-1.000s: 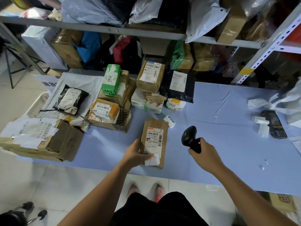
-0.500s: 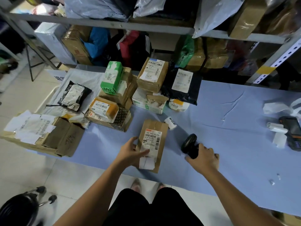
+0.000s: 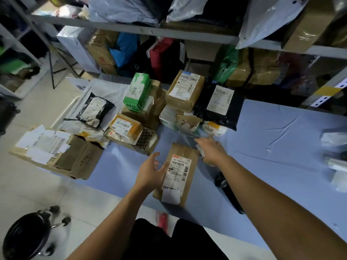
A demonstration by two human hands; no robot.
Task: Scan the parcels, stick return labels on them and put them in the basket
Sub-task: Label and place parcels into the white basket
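Bare forearms lead to the left hand [image 3: 150,173] and right hand [image 3: 212,151]. Black clothing [image 3: 159,241] covers the lap, and one pinkish-red shoe [image 3: 163,220] shows beneath.

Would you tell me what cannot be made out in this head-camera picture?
Head view:
- Scanner: mostly hidden beneath the right forearm.
- White item under the right hand: covered and blurred; grip unclear.
- Parcel label's small print: too small.
- Basket: covered by a grey bag.
- Items at the right edge: cut off, blurred.
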